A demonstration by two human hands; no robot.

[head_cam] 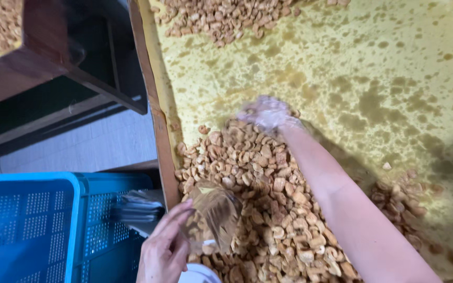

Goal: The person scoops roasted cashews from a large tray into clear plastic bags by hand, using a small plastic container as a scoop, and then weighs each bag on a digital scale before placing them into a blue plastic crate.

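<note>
Clear plastic bag (pixel 213 215) at 6 o'clock, mouth tilted over pile of tan snack pieces (pixel 268 209); my left hand (pixel 163 249) pinches its rim shut between fingers. Right hand (pixel 267 112) (thin clear glove, blurred) lies on pile's 12 o'clock edge; can't tell its grip. Yellow stained paper (pixel 368 78) beneath. Blue crate (pixel 27 225) at 8 o'clock.

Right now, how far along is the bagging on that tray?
Done: the clear bag in the left hand already holds a few pieces. In hand: the right hand, in a thin clear glove, reaches into the pile of fried snack pieces on the oil-stained yellow paper. Left: most of that pile, plus a second heap at the tray's far end. The blue crate shows nothing packed inside.
</note>
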